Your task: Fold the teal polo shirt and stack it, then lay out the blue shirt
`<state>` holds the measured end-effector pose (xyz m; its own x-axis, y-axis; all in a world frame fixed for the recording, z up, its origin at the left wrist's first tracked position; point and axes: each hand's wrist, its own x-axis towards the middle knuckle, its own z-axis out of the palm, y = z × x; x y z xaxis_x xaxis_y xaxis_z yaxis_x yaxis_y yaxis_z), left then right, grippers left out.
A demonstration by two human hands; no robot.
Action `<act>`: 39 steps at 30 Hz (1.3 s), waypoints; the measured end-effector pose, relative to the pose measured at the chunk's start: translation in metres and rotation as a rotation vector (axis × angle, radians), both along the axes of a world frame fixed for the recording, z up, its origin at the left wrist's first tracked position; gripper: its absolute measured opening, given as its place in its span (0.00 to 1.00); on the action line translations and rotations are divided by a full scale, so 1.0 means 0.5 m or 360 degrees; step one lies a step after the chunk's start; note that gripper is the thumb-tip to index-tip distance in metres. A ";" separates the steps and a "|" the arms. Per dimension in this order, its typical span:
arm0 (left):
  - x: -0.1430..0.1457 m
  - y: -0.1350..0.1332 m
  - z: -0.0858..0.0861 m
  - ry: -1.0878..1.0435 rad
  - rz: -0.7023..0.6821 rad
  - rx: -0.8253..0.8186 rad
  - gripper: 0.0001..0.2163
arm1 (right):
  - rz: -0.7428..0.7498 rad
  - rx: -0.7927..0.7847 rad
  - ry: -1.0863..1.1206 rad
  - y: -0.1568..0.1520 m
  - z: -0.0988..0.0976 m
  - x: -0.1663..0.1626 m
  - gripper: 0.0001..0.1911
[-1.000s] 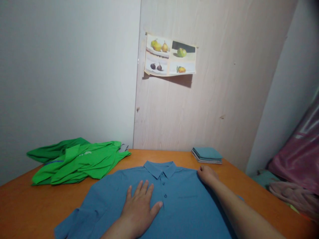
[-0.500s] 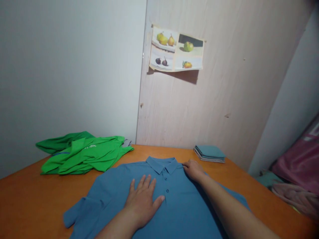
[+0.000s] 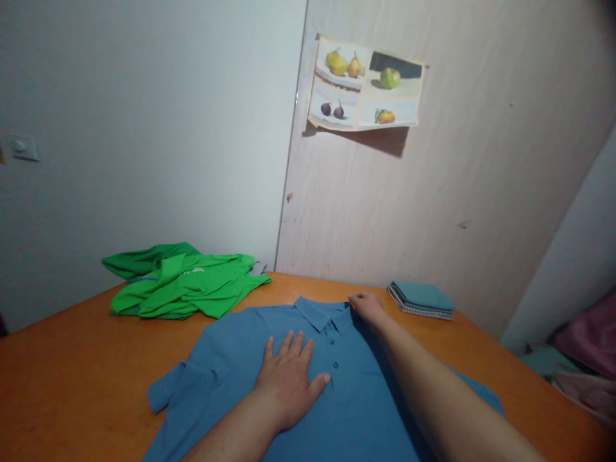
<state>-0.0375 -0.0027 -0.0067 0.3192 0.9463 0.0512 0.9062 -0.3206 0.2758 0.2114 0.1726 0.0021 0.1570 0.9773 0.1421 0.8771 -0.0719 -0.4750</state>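
Note:
A blue polo shirt (image 3: 231,359) lies face up on the orange wooden table (image 3: 72,385), collar toward the wall. My left hand (image 3: 289,378) rests flat on the chest, fingers stretched out, just left of the button placket. My right hand (image 3: 366,305) reaches to the right side of the collar, fingers curled and pinching the collar edge.
A crumpled green shirt (image 3: 185,289) lies at the back left of the table. A small stack of folded cloths (image 3: 422,299) sits at the back right. A fruit picture (image 3: 366,86) hangs on the wooden panel behind. Pink fabric (image 3: 584,340) lies beyond the table's right edge.
My right hand slid left from the shirt's right shoulder to the collar. My left hand stayed flat on the chest. The view shifted to the left.

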 end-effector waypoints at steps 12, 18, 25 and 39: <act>-0.001 -0.003 -0.006 -0.0065 -0.0006 0.0022 0.37 | -0.0109 -0.0085 -0.0113 0.034 -0.007 -0.027 0.16; -0.003 0.000 -0.015 -0.0087 -0.0018 0.0045 0.37 | -0.0146 0.0111 -0.0116 0.015 -0.015 -0.036 0.16; -0.002 -0.002 -0.012 -0.0095 -0.0013 0.0034 0.38 | -0.0032 0.0251 -0.0169 -0.024 0.001 -0.045 0.28; -0.001 0.001 -0.017 -0.0093 -0.0003 0.0064 0.39 | 0.0077 0.0007 -0.0165 -0.068 -0.061 -0.086 0.42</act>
<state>-0.0380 -0.0021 -0.0150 0.3161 0.9426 0.1079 0.8884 -0.3340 0.3149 0.1683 0.1386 -0.0287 0.0937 0.9827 0.1597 0.9240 -0.0261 -0.3815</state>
